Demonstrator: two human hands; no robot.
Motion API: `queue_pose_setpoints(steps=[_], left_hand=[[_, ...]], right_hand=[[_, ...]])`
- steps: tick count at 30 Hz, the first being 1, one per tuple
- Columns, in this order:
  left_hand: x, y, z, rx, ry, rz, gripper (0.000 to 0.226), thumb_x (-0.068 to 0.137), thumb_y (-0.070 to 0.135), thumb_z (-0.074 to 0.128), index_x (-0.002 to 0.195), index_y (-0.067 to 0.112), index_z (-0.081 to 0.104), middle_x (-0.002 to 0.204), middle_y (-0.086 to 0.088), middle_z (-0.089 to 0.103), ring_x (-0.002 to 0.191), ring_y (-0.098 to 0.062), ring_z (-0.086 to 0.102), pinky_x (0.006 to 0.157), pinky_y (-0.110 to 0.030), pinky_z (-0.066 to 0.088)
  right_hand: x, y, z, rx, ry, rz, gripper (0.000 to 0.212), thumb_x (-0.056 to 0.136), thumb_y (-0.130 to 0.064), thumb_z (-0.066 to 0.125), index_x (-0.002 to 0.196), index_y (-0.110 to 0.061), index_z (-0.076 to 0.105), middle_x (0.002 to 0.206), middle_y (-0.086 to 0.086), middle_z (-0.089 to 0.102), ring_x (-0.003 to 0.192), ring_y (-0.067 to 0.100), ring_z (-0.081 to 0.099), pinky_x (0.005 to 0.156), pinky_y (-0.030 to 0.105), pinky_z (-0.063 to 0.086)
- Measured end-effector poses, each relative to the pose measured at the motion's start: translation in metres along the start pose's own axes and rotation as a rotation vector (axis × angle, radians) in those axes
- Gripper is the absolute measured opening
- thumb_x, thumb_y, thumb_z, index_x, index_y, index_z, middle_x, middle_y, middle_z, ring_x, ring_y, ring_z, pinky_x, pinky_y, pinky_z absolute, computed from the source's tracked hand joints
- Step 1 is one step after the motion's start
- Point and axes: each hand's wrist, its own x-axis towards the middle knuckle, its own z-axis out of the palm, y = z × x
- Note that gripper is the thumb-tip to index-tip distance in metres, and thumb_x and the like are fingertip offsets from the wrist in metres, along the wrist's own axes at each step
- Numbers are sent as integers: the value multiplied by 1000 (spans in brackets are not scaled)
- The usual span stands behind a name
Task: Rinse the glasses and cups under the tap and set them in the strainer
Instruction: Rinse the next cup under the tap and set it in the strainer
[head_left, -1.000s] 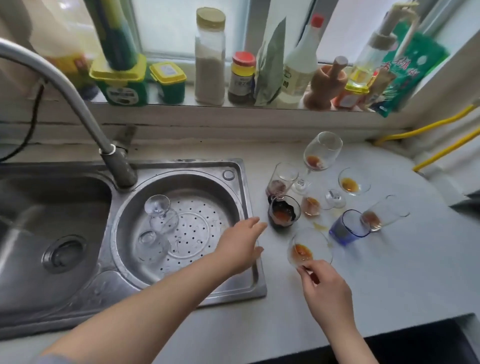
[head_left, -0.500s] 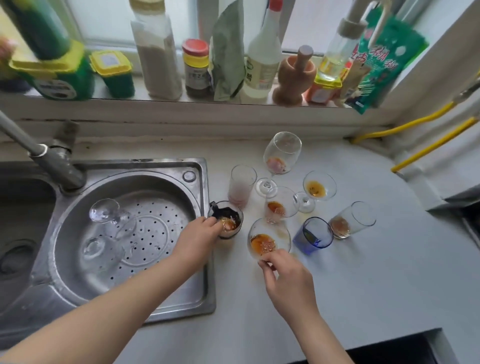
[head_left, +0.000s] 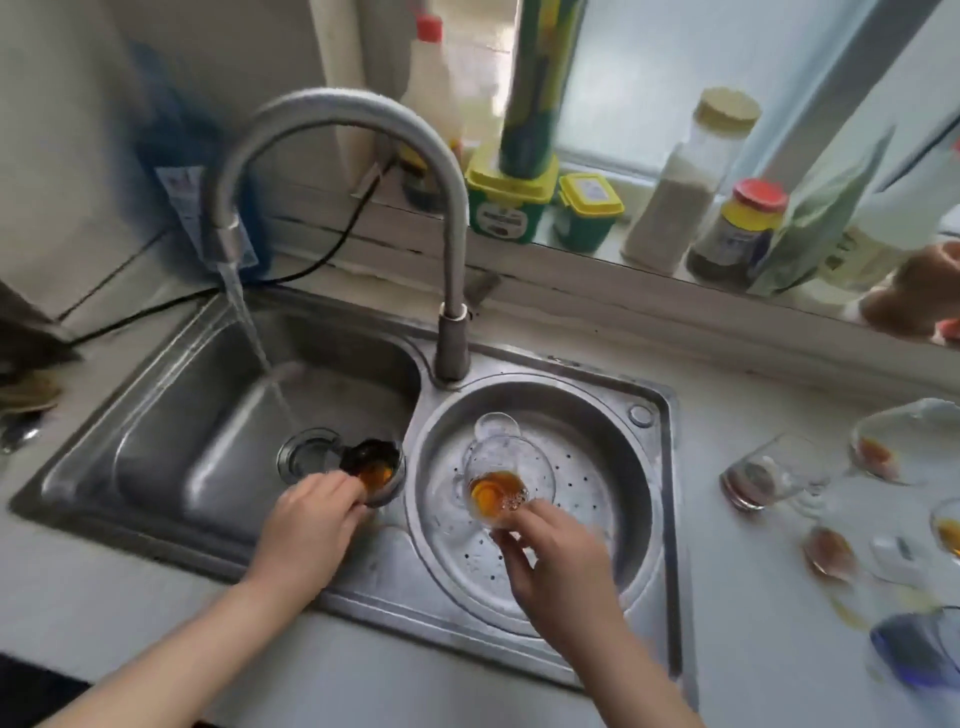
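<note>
Over the sink divider: both hands hold dirty glassware above the steel sink (head_left: 156, 415), one on each side of the ridge between the two basins.
Left hand (head_left: 306, 525): fingers curled round a dark cup (head_left: 378, 470) that holds amber liquid; the cup hangs over the right edge of the left basin, just beside the drain (head_left: 306, 457).
Right hand (head_left: 556, 566): fingertips pinch a stemmed glass (head_left: 501, 480) low down, near its bowl; the glass is tilted, with brown liquid pooled in it, above the left part of the round basin.
Strainer (head_left: 582, 499): a perforated steel plate lying in the round right basin; a clear glass (head_left: 496, 426) lies in it near the far edge, partly hidden behind the held glass.
Tap (head_left: 332, 111): its base stands at the sink's back edge between the basins and its arch swings left; water (head_left: 254, 332) runs from the spout into the left basin, landing behind the drain, apart from both held pieces.
Counter, right of the sink: several clear glasses (head_left: 769, 475) with brown dregs stand or lie there, blurred, and a blue glass (head_left: 914, 654) sits near the front right edge.
Windowsill, behind the sink: green tubs with yellow lids (head_left: 511, 200), a tall jar of pale powder (head_left: 685, 182) and a red-capped jar (head_left: 743, 231) stand in a row.
</note>
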Motion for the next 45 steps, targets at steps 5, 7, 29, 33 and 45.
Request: queue_pose_setpoints(steps=[5, 7, 29, 33, 45], left_hand=[[17, -146, -13, 72, -185, -143, 32, 50, 6, 91, 71, 11, 68, 69, -4, 66, 59, -30, 64, 50, -31, 51], [33, -193, -8, 78, -300, -158, 30, 50, 7, 91, 71, 10, 71, 69, -5, 68, 60, -31, 65, 50, -32, 52], [145, -284, 85, 389, -808, -102, 32, 92, 5, 44, 118, 10, 60, 120, -8, 62, 113, -27, 59, 85, -31, 48], [135, -288, 88, 293, -828, -176, 36, 96, 10, 39, 131, 14, 50, 139, -8, 47, 127, -27, 47, 91, -34, 46], [84, -210, -14, -524, -459, -206, 105, 68, 47, 80, 142, 45, 5, 151, 17, 27, 135, -4, 34, 96, -2, 24]], right_hand=[[68, -89, 108, 32, -81, -5, 13, 80, -27, 53, 76, -22, 64, 73, -10, 57, 62, 11, 51, 51, 20, 33], [95, -114, 150, 48, -126, 34, 17, 81, -29, 50, 75, -21, 64, 72, -9, 57, 62, 11, 52, 51, 19, 30], [168, -129, 274, -47, -277, 188, 13, 70, -16, 76, 80, -23, 73, 76, -7, 69, 64, 14, 64, 50, 22, 50], [164, -128, 272, -5, -282, 183, 15, 74, -14, 74, 85, -24, 73, 82, -8, 69, 68, 13, 64, 53, 24, 52], [164, -158, 222, 45, -282, 136, 13, 72, -18, 74, 80, -28, 69, 72, -14, 59, 63, 6, 57, 51, 14, 41]])
